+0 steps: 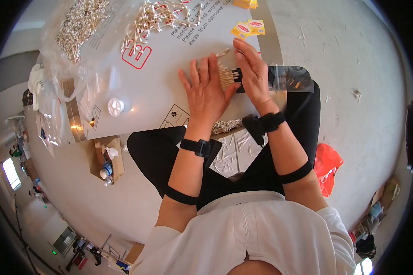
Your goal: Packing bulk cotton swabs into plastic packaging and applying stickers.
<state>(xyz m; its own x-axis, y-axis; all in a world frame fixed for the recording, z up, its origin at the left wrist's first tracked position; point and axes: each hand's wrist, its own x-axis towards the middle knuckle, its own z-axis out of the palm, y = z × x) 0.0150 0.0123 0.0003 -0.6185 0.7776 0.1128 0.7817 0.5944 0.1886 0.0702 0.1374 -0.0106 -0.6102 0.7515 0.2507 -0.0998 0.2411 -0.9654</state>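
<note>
Both hands lie low over the grey printed board, one on each side of a small row of wooden cotton swabs (226,77). My left hand (205,94) is open and flat, its fingers spread, its thumb at the near end of the swabs. My right hand (254,73) is open too, fingers stretched out and edge turned down, to the right of the row. Something dark under the swabs' right ends is partly covered by my right hand. A clear plastic sheet or bag (280,79) sticks out beyond that hand over the board's right edge.
Loose swabs (153,20) are heaped at the back, left of yellow cards (248,29). A clear bag (80,32) full of swabs lies far left. A small round white container (116,107) stands nearer. An open carton (106,158) and a red bag (326,167) are on the floor.
</note>
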